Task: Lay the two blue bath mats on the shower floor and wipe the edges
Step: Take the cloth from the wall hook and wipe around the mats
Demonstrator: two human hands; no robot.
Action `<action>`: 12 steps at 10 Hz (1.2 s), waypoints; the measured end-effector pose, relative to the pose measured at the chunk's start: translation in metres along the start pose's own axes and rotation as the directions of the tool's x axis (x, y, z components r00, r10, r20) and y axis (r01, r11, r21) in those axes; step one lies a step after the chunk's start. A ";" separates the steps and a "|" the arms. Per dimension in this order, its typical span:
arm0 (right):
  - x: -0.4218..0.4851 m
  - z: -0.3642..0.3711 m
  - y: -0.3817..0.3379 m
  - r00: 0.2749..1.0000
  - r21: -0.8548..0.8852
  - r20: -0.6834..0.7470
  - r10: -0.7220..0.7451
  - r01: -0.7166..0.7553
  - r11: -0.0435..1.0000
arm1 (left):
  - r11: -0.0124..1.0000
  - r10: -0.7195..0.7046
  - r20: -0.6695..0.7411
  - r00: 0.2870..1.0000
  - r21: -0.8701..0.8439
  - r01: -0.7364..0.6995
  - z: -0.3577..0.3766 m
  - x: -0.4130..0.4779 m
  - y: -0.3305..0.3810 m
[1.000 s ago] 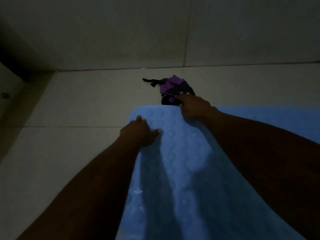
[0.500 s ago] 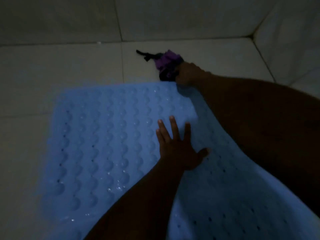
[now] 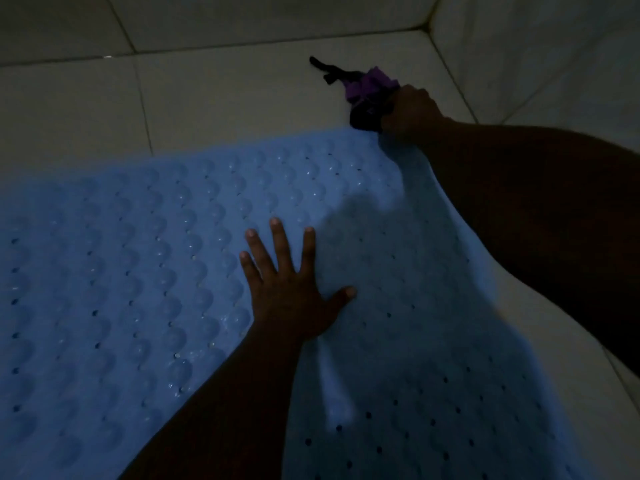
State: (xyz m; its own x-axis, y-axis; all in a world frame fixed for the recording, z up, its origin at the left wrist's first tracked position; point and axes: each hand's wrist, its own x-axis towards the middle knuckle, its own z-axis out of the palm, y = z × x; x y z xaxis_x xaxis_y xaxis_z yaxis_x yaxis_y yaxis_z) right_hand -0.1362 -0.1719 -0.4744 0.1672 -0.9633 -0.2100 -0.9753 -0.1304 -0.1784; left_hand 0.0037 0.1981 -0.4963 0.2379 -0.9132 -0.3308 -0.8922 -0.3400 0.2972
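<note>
A blue bath mat (image 3: 145, 271) with rows of round bumps and small holes lies flat across the pale tiled shower floor (image 3: 225, 98). My left hand (image 3: 291, 289) rests flat on the mat's middle, fingers spread. My right hand (image 3: 410, 110) is at the mat's far right corner, closed around a purple and black cloth (image 3: 369, 91) that touches the floor. The light is dim, and only one mat can be made out.
The tiled wall (image 3: 242, 19) rises behind the floor, and a second wall (image 3: 554, 46) meets it in the corner at upper right. Bare floor tiles show beyond the mat's far edge and to its right (image 3: 554, 341).
My left hand left the mat's far edge and now presses flat on its middle. My right hand took hold of the cloth. The view has swung right toward the corner.
</note>
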 end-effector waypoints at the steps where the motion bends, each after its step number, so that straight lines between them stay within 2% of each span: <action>1: 0.002 -0.006 0.023 0.999 -0.019 -0.032 0.022 -0.023 1.000 | 1.000 0.000 0.012 1.000 0.022 -0.001 -0.001 0.001 0.001; 3: -0.065 -0.020 0.053 0.994 -0.026 -0.102 0.027 -0.030 0.999 | 1.000 -0.002 -0.015 1.000 0.010 0.002 0.000 0.002 0.002; 4: -0.095 -0.014 0.085 0.998 0.029 -0.070 0.003 -0.001 1.000 | 1.000 0.006 -0.013 1.000 0.023 -0.005 0.001 0.001 0.002; 5: -0.130 -0.021 0.094 0.993 -0.054 0.052 0.104 -0.101 0.993 | 1.000 0.008 0.020 1.000 0.026 -0.009 -0.003 0.001 0.003; 6: -0.173 -0.011 0.120 0.986 -0.012 0.089 0.141 -0.140 0.990 | 1.000 0.003 0.060 0.998 0.026 -0.005 -0.005 0.001 0.003; 7: -0.201 0.011 0.150 0.986 0.089 0.018 0.168 -0.169 0.982 | 0.999 0.021 0.072 0.997 0.041 -0.024 -0.005 0.001 0.001; 8: -0.241 0.020 0.148 0.987 0.045 0.019 0.160 -0.161 0.986 | 0.996 0.029 0.035 0.999 0.083 -0.032 -0.003 -0.007 0.001; 9: -0.264 0.021 0.160 0.991 0.042 0.035 0.129 -0.130 0.991 | 0.984 0.165 -0.026 0.986 0.078 -0.163 0.011 -0.033 0.025; 10: -0.302 0.018 0.175 0.982 0.004 0.088 0.166 -0.167 0.986 | 0.909 0.409 0.077 0.909 0.059 -0.413 0.046 -0.088 0.069; 11: -0.350 0.020 0.190 0.962 0.050 0.102 0.252 -0.258 0.965 | 0.842 0.536 0.010 0.844 0.069 -0.535 0.082 -0.135 0.088; 12: -0.391 0.025 0.214 0.965 0.038 0.058 0.254 -0.256 0.966 | 0.782 0.622 -0.087 0.778 0.111 -0.613 0.102 -0.150 0.079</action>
State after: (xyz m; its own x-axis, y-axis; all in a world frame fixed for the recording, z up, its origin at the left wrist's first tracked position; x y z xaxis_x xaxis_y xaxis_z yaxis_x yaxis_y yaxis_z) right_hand -0.4065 0.1826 -0.4548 -0.0778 -0.9495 -0.3039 -0.9793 0.1300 -0.1554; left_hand -0.1419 0.3313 -0.5146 -0.3369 -0.9415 0.0054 -0.8862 0.3190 0.3359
